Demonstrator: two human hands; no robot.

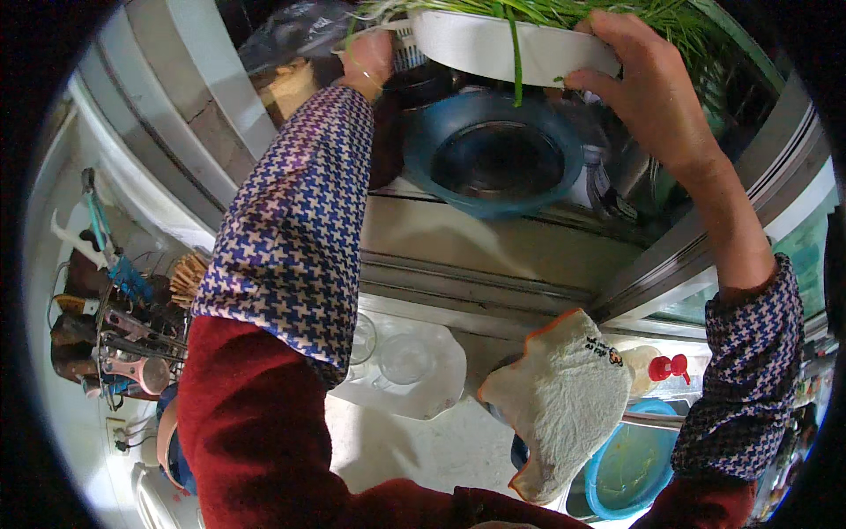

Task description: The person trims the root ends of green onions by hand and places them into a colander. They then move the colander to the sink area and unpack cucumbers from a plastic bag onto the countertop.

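My right hand grips the right end of a white plastic container, thumb below and fingers over its rim. Long green leafy stalks lie in and over the container, and one blade hangs down its front. At the upper left my left hand is closed at the rim of a white slotted basket; its fingers are partly hidden. Below the container a translucent blue basin stands on the ledge beyond the window track.
A window frame runs at the right. Glass mugs stand on a white tray. A pale cloth lies near a red pump bottle and a blue basin. Utensils and chopsticks are at left.
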